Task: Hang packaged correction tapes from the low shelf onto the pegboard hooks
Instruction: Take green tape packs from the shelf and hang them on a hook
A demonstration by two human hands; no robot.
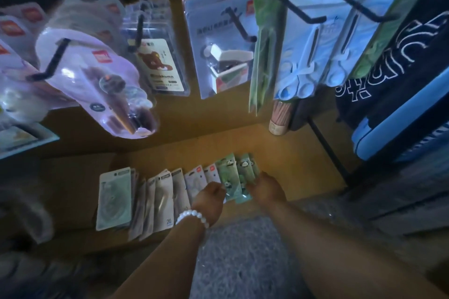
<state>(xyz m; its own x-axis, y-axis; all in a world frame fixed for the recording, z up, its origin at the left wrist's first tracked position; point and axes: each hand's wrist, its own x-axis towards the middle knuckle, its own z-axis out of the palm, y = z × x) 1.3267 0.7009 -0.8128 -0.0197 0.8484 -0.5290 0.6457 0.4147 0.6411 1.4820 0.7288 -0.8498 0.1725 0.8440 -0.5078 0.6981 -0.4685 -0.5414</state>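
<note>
A brown pegboard wall fills the upper part of the view, with black hooks sticking out toward the camera. Packaged goods hang from them: lilac packs on the left, a clear pack with a bear card, a blue pack holding a white stapler-like item, and pale blue packs on the right. A black cloth with white lettering hangs at the far right over a blue edge.

Below, the low shelf is a brown board at the foot of the wall, with grey carpet in front of it. A row of flat packs lies on the shelf, overlapping, grey ones to the left and green panda-printed correction tape packs at the right end.

Both arms reach down to the green packs. The left hand, with a white bead bracelet on its wrist, has curled fingers on the near edge of the green packs. The right hand grips them from the right side, fingers curled. The picture is dim and blurred, so how many packs each hand has I cannot tell.
</note>
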